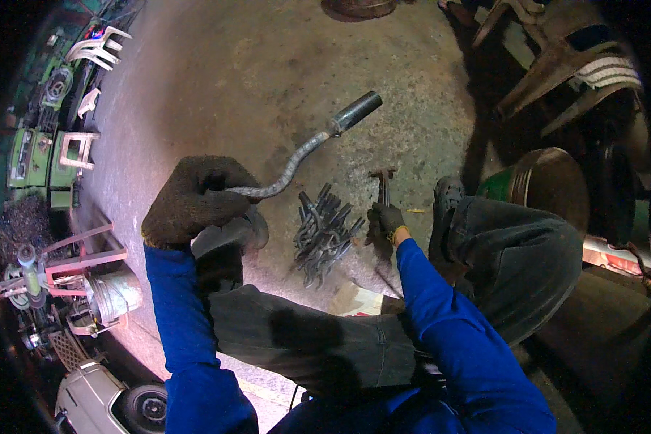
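My left hand (202, 194), in a dark knitted glove, is closed round the end of a bent ribbed steel bar (291, 173). A dark metal sleeve (356, 113) sits on the bar's far end, raised up to the right. Lower and to the right, my right hand (388, 221), also gloved, grips the handle of a hammer (383, 184), whose head points away from me near the floor. Between my feet lies a heap of similar bent bars with sleeves (323, 235).
Plastic chairs (593, 61) and a large round metal drum (550, 189) stand at the right. Green machinery (40, 159), white stools (78, 150) and a vehicle (94, 398) line the left. A round rusty object (359, 7) is at the far edge.
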A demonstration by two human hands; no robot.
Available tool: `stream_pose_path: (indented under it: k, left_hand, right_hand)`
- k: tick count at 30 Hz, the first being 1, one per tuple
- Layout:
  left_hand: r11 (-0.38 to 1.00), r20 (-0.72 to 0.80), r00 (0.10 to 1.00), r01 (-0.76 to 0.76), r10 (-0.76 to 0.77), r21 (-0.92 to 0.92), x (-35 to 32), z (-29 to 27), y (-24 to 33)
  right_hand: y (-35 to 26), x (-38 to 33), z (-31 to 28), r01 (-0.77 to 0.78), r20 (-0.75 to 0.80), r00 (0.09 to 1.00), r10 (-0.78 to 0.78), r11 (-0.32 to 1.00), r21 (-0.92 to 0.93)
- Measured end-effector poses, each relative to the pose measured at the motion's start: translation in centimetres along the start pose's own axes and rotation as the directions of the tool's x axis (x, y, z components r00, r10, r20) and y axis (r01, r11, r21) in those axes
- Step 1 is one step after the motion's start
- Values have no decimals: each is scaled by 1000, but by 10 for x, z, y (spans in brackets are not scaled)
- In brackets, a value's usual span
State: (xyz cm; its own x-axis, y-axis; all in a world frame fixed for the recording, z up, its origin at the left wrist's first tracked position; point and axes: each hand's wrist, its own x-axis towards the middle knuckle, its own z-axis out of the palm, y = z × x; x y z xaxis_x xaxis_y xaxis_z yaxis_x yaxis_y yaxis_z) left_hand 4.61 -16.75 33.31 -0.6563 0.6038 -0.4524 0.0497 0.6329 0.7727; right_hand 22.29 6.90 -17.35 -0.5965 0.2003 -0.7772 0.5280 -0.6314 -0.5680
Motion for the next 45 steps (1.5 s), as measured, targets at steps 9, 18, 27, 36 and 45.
stream_pose_path:
  k: [9,18,27,36,45]
  left_hand:
    - [999,15,999,45,-45,27,2,-1,6]
    - [993,-13,995,-101,102,68,9,4,0]
    - [885,-122,918,-320,378,338,15,27,3]
    - [758,-147,887,-275,437,591,59,70,-61]
    - [775,-364,923,139,123,616,190,187,-167]
  right_hand:
    - [9,10,-5,33,4,999,-33,999,-31]
    - [8,14,-19,-56,32,998,54,996,73]
    - [6,5,-8,-1,-20,1000,2,1000,15]
    - [-4,-23,12,35,-116,991,-74,951,-306]
    - [-7,-10,-2,144,-214,897,-386,713,-687]
